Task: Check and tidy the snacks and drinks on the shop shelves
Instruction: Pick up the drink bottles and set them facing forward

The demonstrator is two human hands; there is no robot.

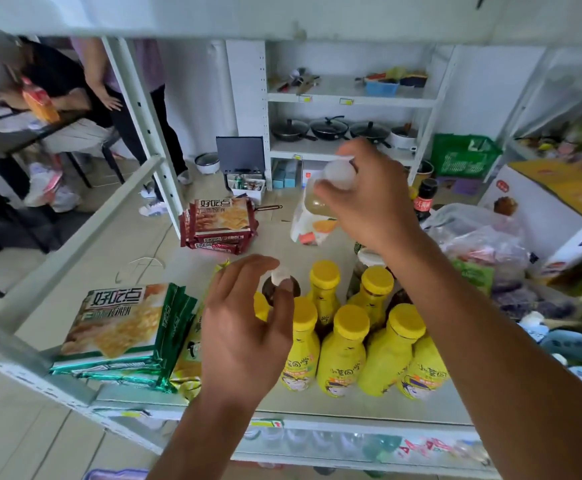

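As I watch through the head camera, the right hand (362,199) grips a pale drink bottle (312,216) round its neck, fingers curled just under the white cap, and holds it tilted over the back of the shelf (116,258). Nearer me, the left hand (244,327) pinches between thumb and forefinger the small white top of a dark bottle (269,291). That bottle stands at the left rear of a cluster of yellow bottles (343,348), all upright with yellow caps, near the shelf's front edge. Just left of them lies a stack of green biscuit packs (120,334), and further back, well apart, a stack of red biscuit packs (218,223). Plastic bags (480,233) crowd the right side; whether the pale drink bottle touches the board I cannot tell
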